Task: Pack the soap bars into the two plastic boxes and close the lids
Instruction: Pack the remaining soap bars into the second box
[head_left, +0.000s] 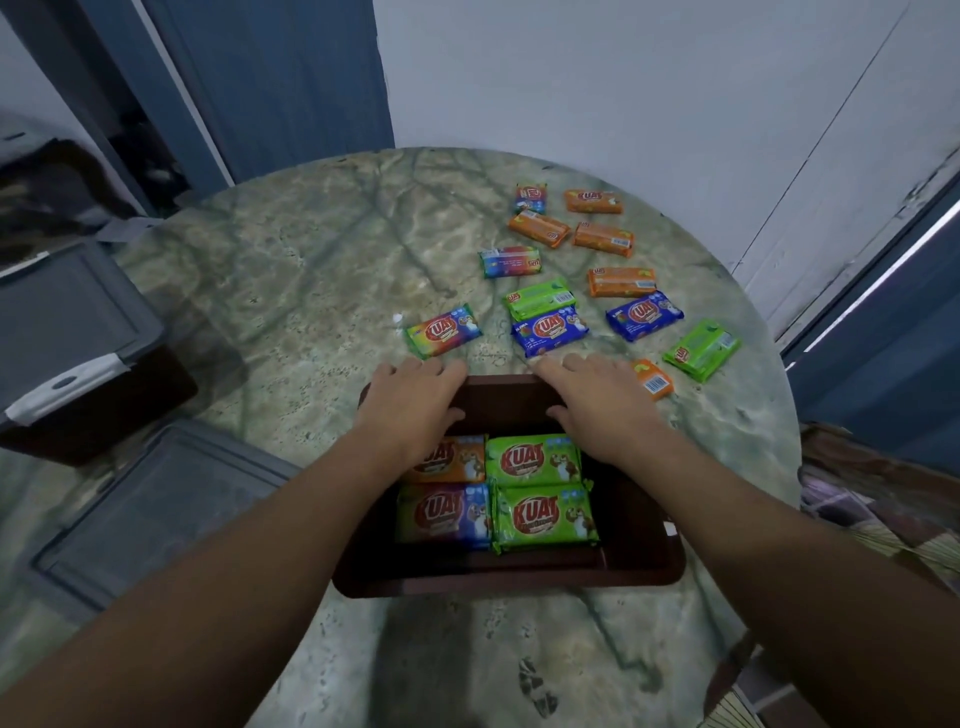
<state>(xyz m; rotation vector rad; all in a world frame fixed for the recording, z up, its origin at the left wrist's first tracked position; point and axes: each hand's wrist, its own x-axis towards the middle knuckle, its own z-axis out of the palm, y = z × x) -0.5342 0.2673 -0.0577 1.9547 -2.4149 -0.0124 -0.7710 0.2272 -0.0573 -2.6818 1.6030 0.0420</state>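
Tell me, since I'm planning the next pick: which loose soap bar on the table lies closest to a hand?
The orange bar beside the right hand, partly hidden behind it, barcode facing up. The other loose bars lie farther back on the table.

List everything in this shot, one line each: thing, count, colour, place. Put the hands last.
Open box: one, dark brown, near middle of the table, lid off.
Soap bars in the box: four visible; orange, rainbow, two green.
Loose soap bars on the table: twelve, beyond and right of the box; five orange, three rainbow, two blue, two green.
Grey lid: one, flat on the table, left of the box.
Second box: one, dark with grey lid on, far left.
Table: one, round, green marbled.
Left hand: grips the box's far rim.
Right hand: grips the same rim.
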